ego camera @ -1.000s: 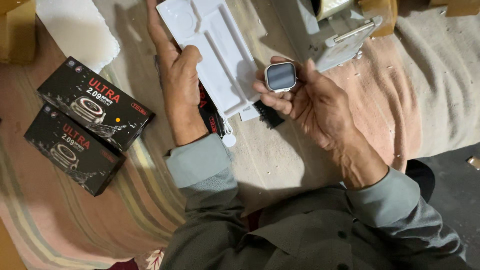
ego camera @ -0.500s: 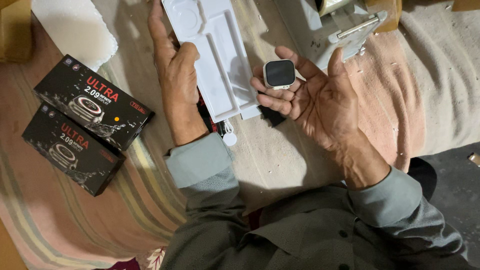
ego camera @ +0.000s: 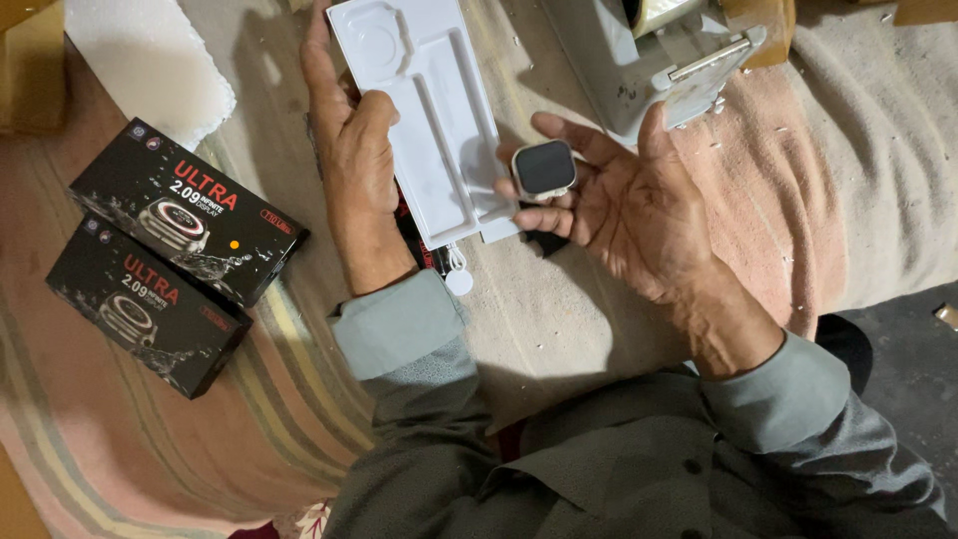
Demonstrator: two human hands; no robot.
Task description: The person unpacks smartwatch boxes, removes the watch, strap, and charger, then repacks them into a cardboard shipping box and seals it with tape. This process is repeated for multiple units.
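My left hand [ego camera: 351,160] grips the left edge of a white moulded plastic tray [ego camera: 424,100] with empty recesses, held flat above the cloth. My right hand [ego camera: 629,210] lies palm up beside the tray's lower right corner. A square smartwatch body with a dark screen [ego camera: 545,168] rests on its fingertips, held by the fingers. A small white round charger puck [ego camera: 459,281] on a thin cable hangs below the tray, next to a dark item partly hidden under it.
Two black watch boxes [ego camera: 185,215] [ego camera: 145,304] lie side by side on the striped cloth at left. A white foam sheet [ego camera: 150,60] is at top left. A grey metal device [ego camera: 649,60] stands at top right on a beige blanket [ego camera: 858,170].
My right hand has opened out and turned palm up, carrying the watch body slightly left toward the tray. The tray and my left hand have shifted a little.
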